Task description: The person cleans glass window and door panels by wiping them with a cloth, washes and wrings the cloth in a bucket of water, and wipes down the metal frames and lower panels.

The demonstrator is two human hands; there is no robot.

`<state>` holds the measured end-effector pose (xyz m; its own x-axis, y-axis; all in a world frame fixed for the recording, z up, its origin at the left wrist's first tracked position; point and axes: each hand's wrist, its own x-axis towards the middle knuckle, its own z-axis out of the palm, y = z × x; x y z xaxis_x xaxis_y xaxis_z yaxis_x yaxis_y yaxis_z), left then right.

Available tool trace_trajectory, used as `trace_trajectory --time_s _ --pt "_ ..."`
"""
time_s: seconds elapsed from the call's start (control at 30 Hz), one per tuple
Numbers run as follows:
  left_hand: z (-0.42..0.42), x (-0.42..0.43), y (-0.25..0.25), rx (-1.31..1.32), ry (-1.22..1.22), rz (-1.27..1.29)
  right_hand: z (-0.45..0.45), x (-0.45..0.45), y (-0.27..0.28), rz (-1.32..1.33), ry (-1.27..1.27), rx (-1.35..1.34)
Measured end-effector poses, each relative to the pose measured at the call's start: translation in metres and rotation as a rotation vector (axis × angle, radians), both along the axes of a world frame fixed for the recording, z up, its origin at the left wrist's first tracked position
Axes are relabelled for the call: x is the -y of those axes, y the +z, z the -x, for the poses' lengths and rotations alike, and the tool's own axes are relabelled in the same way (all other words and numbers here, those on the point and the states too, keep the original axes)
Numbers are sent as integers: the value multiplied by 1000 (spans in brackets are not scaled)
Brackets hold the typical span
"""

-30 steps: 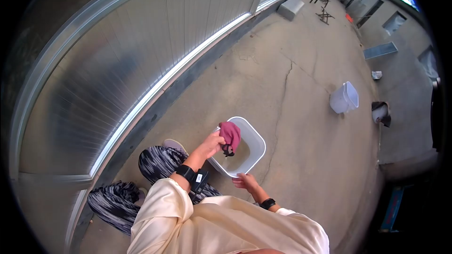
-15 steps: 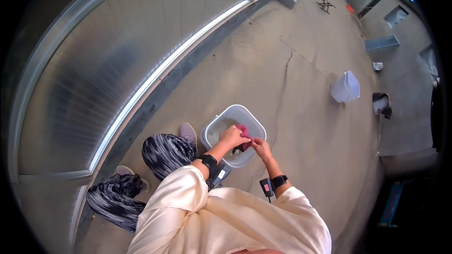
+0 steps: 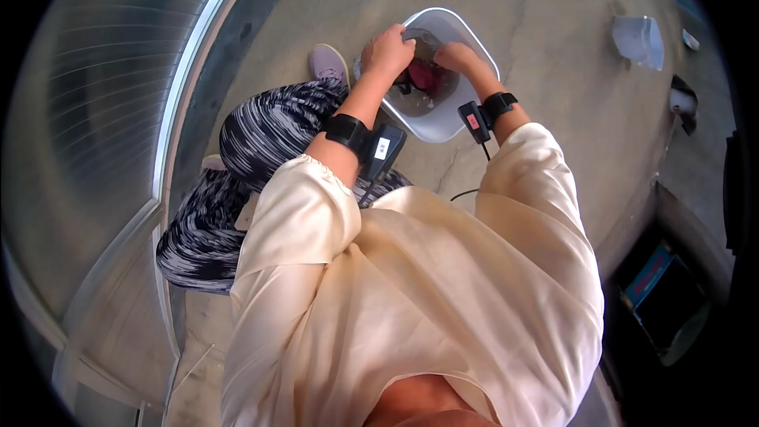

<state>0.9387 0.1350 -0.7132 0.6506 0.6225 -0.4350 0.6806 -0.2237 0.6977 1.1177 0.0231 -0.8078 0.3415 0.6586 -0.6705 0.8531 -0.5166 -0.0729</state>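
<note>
A white bucket (image 3: 434,128) with water in it stands on the concrete in front of me. The dark red cloth (image 3: 427,77) lies in the water, wet and bunched. My left hand (image 3: 387,53) is over the bucket's left side with its fingers curled; what they hold, if anything, is hidden. My right hand (image 3: 457,57) is inside the bucket, closed, just above and right of the cloth. Whether it grips the cloth is hidden.
A second translucent bucket (image 3: 639,42) stands at the upper right, with a dark and white object (image 3: 682,103) beyond it. My shoe (image 3: 328,63) and bent legs are left of the bucket. A metal-framed panel wall (image 3: 103,111) runs along the left.
The view has tilted down. The cloth went from my left hand, to between both hands, to down in the water. My right hand moved from the rim into the bucket.
</note>
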Motion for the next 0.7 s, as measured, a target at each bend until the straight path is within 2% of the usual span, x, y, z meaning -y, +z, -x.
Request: trace_trajectory --time_s 0.03,0.07,0.1,0.13,0.17,0.23,0.27,0.3,0.37,0.4,0.43,0.5,0.57,0.7 --pt "-1 -4 5 -10 3 9 5 -9 -3 85 111 -66" --pt "-2 -7 11 102 62 4 12 -9 -6 101 113 -82" --pt "-4 -11 16 216 122 -8 26 -16 12 191 -83 -219" --pt "-6 -15 21 206 129 -2 42 -23 28 280 -278 -350" --pt "-7 -17 26 256 148 -13 57 -28 34 352 -359 -374" --pt "-6 -19 30 297 174 -21 67 -11 -39 304 -10 -464" --pt "-5 -20 30 284 171 -24 75 -13 -45 428 111 -387" --pt "-4 -20 29 274 165 -28 73 -13 -46 431 115 -388" --pt "-4 -20 23 266 166 -32 60 -12 -34 392 -105 -385" --pt "-5 -20 21 260 160 -39 53 -15 -7 316 -348 -314" --pt "-5 -21 22 260 160 -37 37 -12 -14 246 -580 -405" --pt "-5 -21 24 267 174 -18 2 -12 -13 211 -414 -408" --pt "-5 -21 23 258 178 -11 3 -2 41 -102 -250 -436" --pt "-6 -17 17 221 171 -12 9 10 39 -217 -303 -494"
